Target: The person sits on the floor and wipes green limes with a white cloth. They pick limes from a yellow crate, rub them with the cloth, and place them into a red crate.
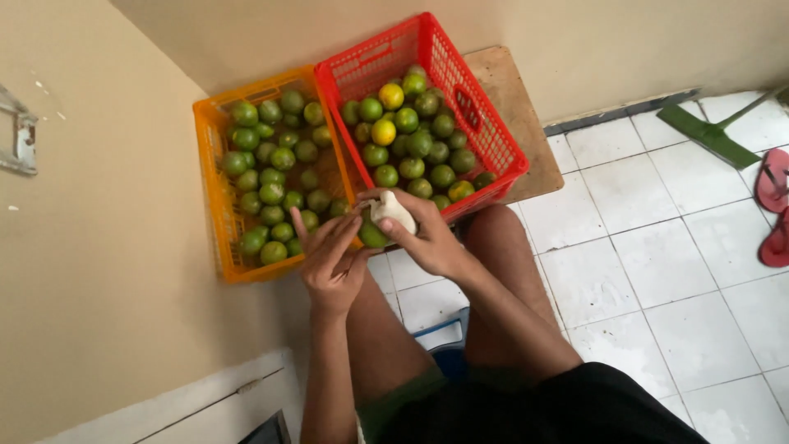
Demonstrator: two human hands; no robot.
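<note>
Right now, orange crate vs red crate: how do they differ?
The orange crate lies flat on the floor; the red crate stands tilted, one end propped up. The orange crate's fruit is nearly all green; the red crate holds a few yellow ones among green. The hands work nearer the red crate's lower rim. Both are latticed plastic, holding round citrus.

Two crates of fruit sit side by side against the wall, one crate [215, 177] left of the other crate [485, 123]. Both hands [333, 259] [427, 234] hold one fruit [371, 236] just before them.
</note>
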